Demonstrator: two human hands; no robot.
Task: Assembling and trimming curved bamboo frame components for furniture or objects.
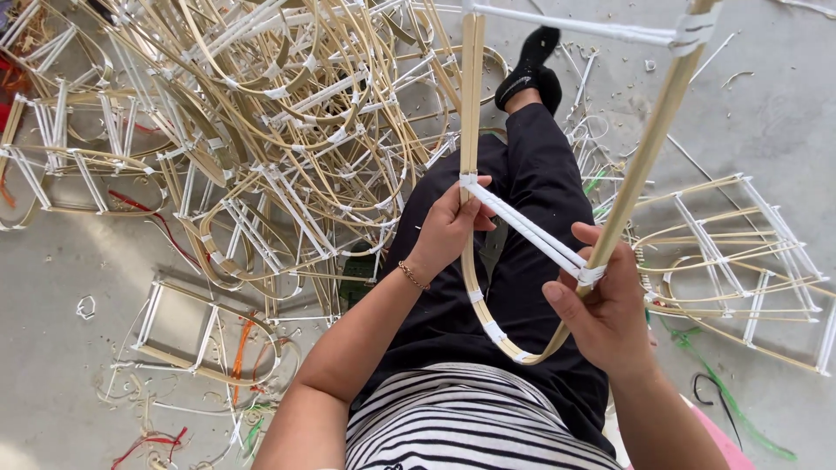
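Bent pale bamboo-strip frame (477, 287), a loop of flat splints bound at several joints with white plastic tape, is held upright over the person's lap, above black trousers (522, 261). Its curved bottom sits just in front of the black-and-white striped shirt (461, 426); its two long sides rise out of the top of the view.

Left hand (448, 228): fingers closed around the left upright of the frame, at the taped joint where a white tape-wrapped crossbar (522, 228) begins. A thin gold-coloured bracelet (413, 277) sits on that wrist.

Right hand (610, 305): fingers closed around the right upright at the other end of the crossbar, thumb pressed beside the white binding. The crossbar runs on a slant between the two hands, lower on the right.

A second white-wrapped bar (592, 29) crosses the frame near the top edge of the view.

Surroundings: grey concrete floor (766, 113). A large tangled heap of similar bamboo frames (261, 113) lies to the person's left, touching the trouser leg. A separate ladder-like bamboo frame with white rungs (740, 261) lies to the right. One foot in a black sock (529, 68) rests on the floor ahead. Loose red, orange and green offcuts (239, 357) lie scattered on the floor
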